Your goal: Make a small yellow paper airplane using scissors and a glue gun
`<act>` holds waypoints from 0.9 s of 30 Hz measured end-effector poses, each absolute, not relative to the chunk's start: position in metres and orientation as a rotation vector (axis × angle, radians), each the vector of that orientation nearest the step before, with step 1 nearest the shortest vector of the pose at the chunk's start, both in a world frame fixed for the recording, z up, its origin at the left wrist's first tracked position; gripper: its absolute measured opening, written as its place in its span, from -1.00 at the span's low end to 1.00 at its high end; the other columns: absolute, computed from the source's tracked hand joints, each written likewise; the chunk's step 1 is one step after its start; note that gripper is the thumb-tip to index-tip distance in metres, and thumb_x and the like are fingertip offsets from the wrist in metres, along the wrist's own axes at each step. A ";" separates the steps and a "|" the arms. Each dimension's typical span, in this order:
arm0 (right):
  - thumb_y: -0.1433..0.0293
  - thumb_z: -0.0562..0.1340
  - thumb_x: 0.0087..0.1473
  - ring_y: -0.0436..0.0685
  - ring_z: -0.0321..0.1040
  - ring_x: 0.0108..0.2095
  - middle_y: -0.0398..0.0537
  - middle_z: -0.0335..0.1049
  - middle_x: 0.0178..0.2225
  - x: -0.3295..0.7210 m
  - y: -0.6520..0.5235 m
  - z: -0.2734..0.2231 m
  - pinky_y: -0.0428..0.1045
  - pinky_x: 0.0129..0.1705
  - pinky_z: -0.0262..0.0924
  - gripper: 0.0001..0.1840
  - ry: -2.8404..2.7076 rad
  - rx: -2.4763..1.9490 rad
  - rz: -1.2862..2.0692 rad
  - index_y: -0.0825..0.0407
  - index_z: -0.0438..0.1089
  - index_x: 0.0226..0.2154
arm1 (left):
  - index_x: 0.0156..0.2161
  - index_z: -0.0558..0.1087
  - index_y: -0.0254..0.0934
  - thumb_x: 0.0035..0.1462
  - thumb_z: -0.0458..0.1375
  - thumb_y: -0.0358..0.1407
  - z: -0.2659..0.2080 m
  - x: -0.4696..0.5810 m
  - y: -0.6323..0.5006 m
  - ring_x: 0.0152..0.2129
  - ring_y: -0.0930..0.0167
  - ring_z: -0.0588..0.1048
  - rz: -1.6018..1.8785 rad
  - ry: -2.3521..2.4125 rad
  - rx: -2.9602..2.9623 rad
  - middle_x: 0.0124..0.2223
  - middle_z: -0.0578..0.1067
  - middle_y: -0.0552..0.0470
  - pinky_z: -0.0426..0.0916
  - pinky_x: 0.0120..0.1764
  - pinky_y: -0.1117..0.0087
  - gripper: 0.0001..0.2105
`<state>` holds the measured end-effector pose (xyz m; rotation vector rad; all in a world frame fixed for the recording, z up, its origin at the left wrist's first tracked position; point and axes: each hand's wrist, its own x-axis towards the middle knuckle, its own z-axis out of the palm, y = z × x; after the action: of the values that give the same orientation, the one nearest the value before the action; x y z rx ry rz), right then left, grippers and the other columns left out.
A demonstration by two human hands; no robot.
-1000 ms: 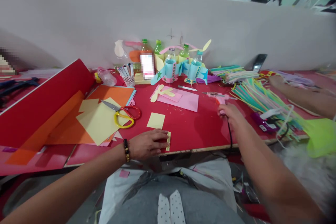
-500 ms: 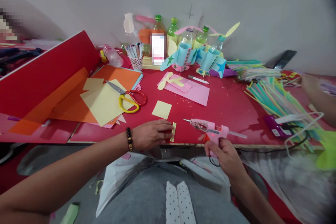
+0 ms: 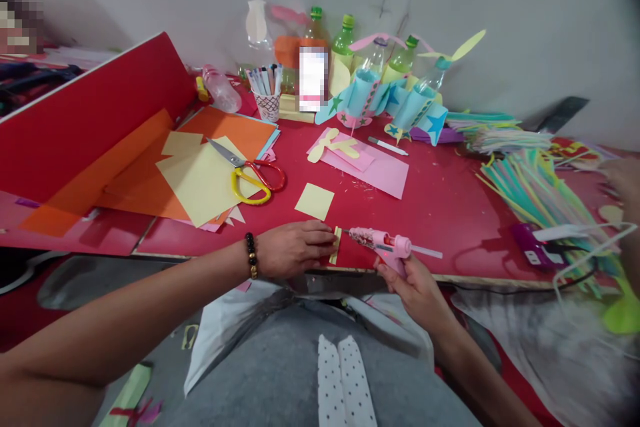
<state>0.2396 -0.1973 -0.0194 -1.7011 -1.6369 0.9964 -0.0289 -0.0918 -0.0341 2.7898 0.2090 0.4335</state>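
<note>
My left hand (image 3: 300,248) lies flat near the table's front edge, its fingertips touching a narrow pale yellow folded paper strip (image 3: 336,248). Its fingers look stretched out, though whatever lies beneath them is hidden. My right hand (image 3: 414,283) is wrapped round the handle of a pink hot glue gun (image 3: 389,243). The gun's nozzle points left, right beside the strip's upper end; whether it touches is unclear. A clear glue stick (image 3: 427,251) pokes out of the gun's back. Just beyond my left hand rests a pale yellow paper square (image 3: 314,201).
Scissors (image 3: 253,187) lie on orange and yellow paper sheets at left. Pink paper (image 3: 387,177) sits farther back. Decorated bottles (image 3: 367,90), a phone (image 3: 313,77) and a pen cup (image 3: 267,105) line the wall. Pipe cleaners (image 3: 530,190) and a purple power block (image 3: 533,250) are at right.
My right hand has brought the glue gun left, so its nozzle is now at the strip. My left hand stays on the strip. The camera view has shifted slightly.
</note>
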 end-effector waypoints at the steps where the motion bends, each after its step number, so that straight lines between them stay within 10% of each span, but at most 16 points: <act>1: 0.19 0.12 0.15 0.04 0.21 -0.51 -0.14 0.26 -0.52 0.240 -0.197 -0.020 -0.07 -0.48 0.10 -0.73 -1.657 -1.712 0.972 0.07 0.29 -0.27 | 0.13 0.31 -0.36 0.22 0.01 -0.37 -0.035 -0.029 -0.092 0.10 0.26 0.28 0.434 0.216 2.778 0.10 0.40 -0.16 0.12 0.20 0.17 -0.63; 27: 0.24 0.11 0.16 0.22 0.39 -0.25 0.10 0.46 -0.26 0.237 -0.190 -0.017 0.03 -0.23 0.24 -0.68 -1.851 -1.713 0.805 0.10 0.33 -0.13 | 0.11 0.32 -0.37 0.24 -0.02 -0.32 -0.034 -0.030 -0.092 0.11 0.25 0.27 0.385 0.274 2.710 0.11 0.39 -0.17 0.12 0.19 0.20 -0.64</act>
<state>0.2366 -0.1896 -0.0169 -1.7127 -1.8507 0.8052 -0.0303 -0.0919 -0.0338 2.7096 0.2740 0.3855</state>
